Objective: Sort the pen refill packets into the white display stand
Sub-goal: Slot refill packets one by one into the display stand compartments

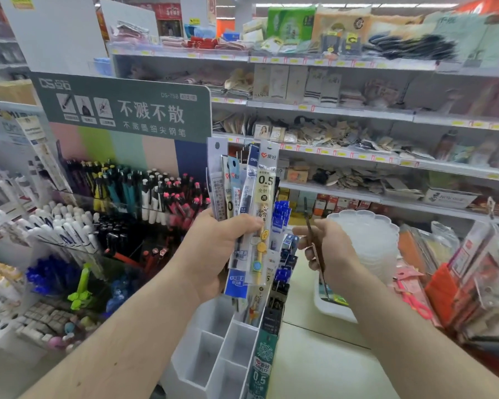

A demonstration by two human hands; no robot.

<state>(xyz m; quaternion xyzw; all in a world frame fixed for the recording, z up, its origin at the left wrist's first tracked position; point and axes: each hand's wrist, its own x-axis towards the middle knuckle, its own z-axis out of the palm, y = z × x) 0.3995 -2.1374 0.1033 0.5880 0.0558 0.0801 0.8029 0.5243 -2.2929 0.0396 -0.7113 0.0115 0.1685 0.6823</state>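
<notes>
A person's left hand (213, 249) grips a fanned bunch of pen refill packets (249, 203), held upright above the white display stand (213, 355). The right hand (326, 249), fingers curled, pinches one thin dark refill (314, 243) just beside the bunch. The stand's compartments sit at the near edge of the surface (314, 364), with more packets standing along its right side.

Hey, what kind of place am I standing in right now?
Most likely a stationery section of a shop: a pen display stands at left, stocked shelves with yellow price tags run behind, and your left hand holds refill packets.
</notes>
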